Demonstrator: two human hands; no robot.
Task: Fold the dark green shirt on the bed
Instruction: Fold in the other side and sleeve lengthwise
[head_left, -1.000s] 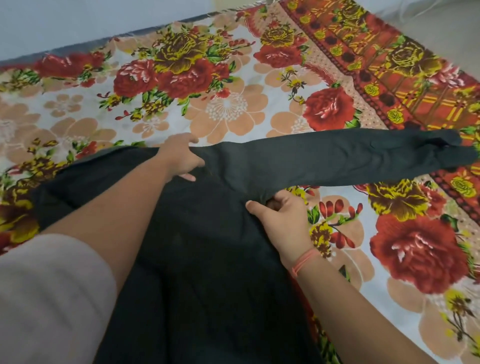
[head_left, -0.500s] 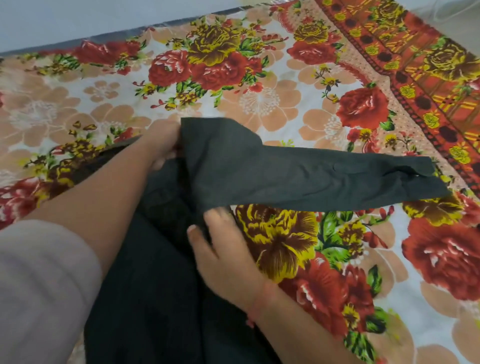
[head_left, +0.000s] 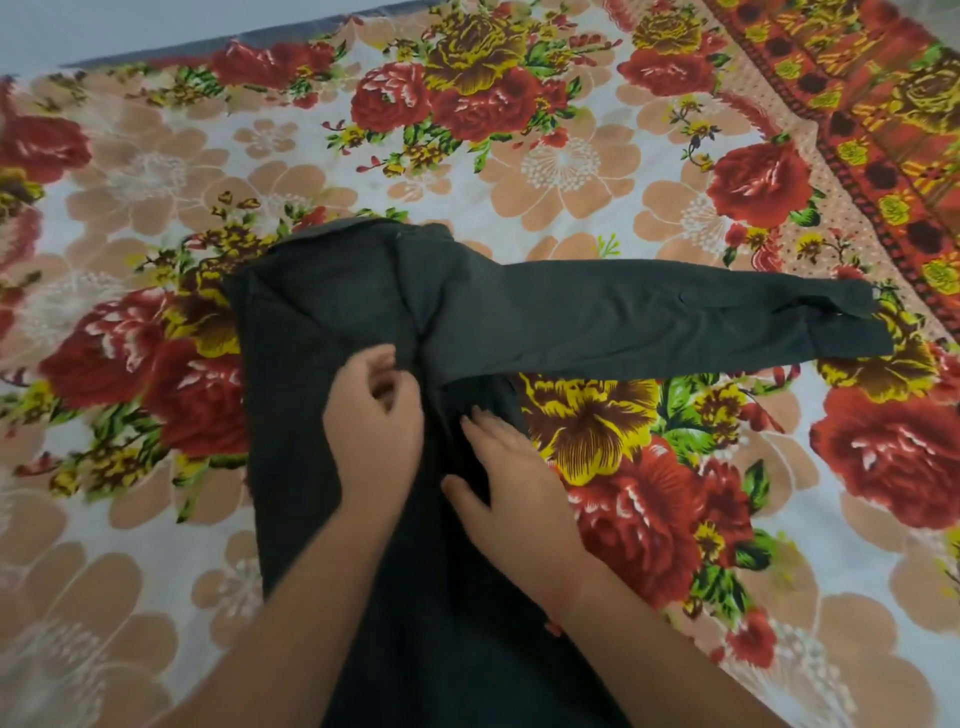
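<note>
Both hands (head_left: 441, 447) on dark green shirt (head_left: 332, 312)

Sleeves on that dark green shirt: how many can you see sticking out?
1. One long sleeve of the dark green fabric shirt stretches right across the floral bedsheet. The other sleeve is not visible, possibly folded under the body.

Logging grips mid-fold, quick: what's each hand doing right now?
Left hand: fingers curled, pinching a fold of the dark green shirt.
Right hand: open, resting flat on the shirt, gripping nothing.
</note>
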